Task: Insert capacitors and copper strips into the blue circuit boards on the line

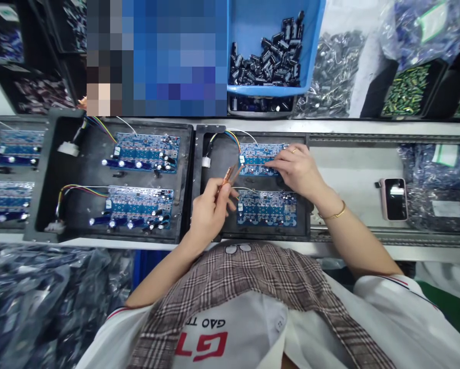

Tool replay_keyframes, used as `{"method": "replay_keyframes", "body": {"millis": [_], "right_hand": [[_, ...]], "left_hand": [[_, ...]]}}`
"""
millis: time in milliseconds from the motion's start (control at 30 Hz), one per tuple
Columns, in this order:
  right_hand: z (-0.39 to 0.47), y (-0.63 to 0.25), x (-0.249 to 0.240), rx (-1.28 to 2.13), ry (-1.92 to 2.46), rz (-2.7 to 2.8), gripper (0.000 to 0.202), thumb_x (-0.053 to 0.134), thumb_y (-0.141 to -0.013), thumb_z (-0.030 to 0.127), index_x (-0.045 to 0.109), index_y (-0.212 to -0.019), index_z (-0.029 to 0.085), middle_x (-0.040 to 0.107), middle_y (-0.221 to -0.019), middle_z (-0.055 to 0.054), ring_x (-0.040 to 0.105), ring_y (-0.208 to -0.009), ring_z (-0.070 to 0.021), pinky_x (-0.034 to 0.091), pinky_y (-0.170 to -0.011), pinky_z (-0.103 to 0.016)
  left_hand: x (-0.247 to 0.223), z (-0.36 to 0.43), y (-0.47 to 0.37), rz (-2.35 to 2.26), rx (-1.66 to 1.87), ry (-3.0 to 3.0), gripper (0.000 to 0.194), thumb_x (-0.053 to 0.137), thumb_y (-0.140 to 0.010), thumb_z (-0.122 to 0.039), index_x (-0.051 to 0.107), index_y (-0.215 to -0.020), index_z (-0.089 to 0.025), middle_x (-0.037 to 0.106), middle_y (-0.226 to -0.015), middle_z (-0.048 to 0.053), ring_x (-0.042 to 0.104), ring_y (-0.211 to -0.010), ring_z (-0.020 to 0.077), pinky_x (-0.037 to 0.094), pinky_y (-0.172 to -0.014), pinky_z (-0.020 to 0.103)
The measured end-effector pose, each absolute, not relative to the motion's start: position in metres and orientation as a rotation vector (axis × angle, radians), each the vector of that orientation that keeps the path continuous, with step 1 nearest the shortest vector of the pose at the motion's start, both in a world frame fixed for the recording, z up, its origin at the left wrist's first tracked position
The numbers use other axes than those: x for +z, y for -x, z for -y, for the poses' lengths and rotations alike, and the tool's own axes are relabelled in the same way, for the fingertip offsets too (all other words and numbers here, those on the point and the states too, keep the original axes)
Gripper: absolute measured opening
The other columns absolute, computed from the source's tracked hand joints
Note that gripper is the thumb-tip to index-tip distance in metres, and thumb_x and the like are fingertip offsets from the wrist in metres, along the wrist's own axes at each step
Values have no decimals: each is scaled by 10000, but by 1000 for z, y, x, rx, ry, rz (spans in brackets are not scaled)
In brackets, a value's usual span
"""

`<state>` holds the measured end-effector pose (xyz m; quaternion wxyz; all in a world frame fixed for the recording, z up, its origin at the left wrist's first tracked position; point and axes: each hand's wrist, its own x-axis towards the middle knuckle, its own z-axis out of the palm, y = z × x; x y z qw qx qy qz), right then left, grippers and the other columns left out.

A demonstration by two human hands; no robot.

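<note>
My left hand (210, 209) is closed on a small bundle of thin copper-coloured pieces (228, 175); their exact kind is unclear. It hovers over the left edge of the lower blue circuit board (266, 209). Over the upper circuit board (253, 152), my right hand (297, 166) has thumb and fingertips pinched together at the board's surface. Whatever is between those fingertips is too small to make out. Both boards lie in a black tray (305, 220). Coloured wires run from the upper board to a white connector (206, 162).
Left of my tray, another black tray (187, 179) holds two boards with capacitors. A blue bin (314, 46) of black capacitors stands behind, beside a clear bag of parts (332, 66). A phone (393, 199) and bagged parts (445, 189) lie right. A blurred-out area covers the upper middle.
</note>
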<state>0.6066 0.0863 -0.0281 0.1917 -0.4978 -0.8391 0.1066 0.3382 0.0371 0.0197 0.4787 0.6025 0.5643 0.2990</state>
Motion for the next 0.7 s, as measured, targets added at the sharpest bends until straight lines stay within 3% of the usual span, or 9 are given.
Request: {"method": "replay_keyframes", "body": {"millis": [133,300,500,600,700], "right_hand": [[-86,-611,-41,314,1382,2349,358,444,-970,154,736,-1080,328,699,-928,-8,536,-957,-207,352,-1030,-456],[-82,-609,-31,252,1436,2392,328,457,-979,159,752,-1019,297,693,-948,-27,553,-952,-217,354,-1014,-474],[-49,-575,21,370,1138,2369,242,539,-977,250,668,-1182,251,659,-1251,-56,572,-1135,-209,398,-1019,-424],[-26,-567,25,439,1010,2427,204,500,-984,180,690,-1045,226,703,-1092,-38,598,-1013,-175,426,-975,-375],[-6,-573,9,424,1090,2379,226,493,-966,120,694,-1040,194,705,-956,-46,572,-882,-173,453,-889,-343]], "left_hand": [[23,-31,-334,-1502,692,-1632,241,433,-1027,-400,556,-1054,-194,616,-691,-44,511,-521,61,410,-565,188],[21,-27,-332,-1529,639,-1607,224,402,-1031,-392,507,-1068,-197,623,-694,-41,570,-590,89,385,-571,202],[23,-22,-348,-1450,536,-1704,121,409,-1018,-327,422,-1010,-207,639,-664,-34,618,-598,118,422,-586,217],[22,-15,-355,-1272,515,-1603,168,380,-1030,-375,404,-1004,-211,665,-709,-22,611,-542,99,449,-528,200],[14,-12,-351,-1323,624,-1458,207,391,-1025,-416,401,-1007,-210,710,-995,59,690,-687,106,527,-544,196]]}}
